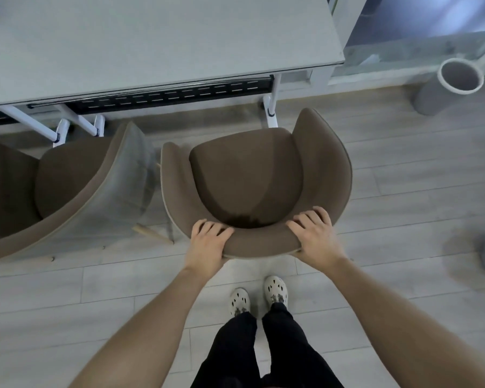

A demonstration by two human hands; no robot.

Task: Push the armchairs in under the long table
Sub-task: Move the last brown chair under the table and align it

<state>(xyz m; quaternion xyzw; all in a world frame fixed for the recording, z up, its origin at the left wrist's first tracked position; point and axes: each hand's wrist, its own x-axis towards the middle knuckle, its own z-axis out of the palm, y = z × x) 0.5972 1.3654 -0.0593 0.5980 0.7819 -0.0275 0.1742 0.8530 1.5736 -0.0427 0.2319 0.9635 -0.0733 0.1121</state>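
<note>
Both hands (211, 237) grip the armchair (247, 180); its legs seem mostly hidden.

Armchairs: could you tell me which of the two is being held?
The right armchair: left hand and right hand grip its backrest. The left armchair is untouched.

Under my grip the armchair (247, 180) is matt brown cloth, soft-looking. The worktop (157, 40) looks smooth, pale and matt, on white-painted metal legs (270, 110). The floor (403, 191) is grey wood-look plank.
</note>
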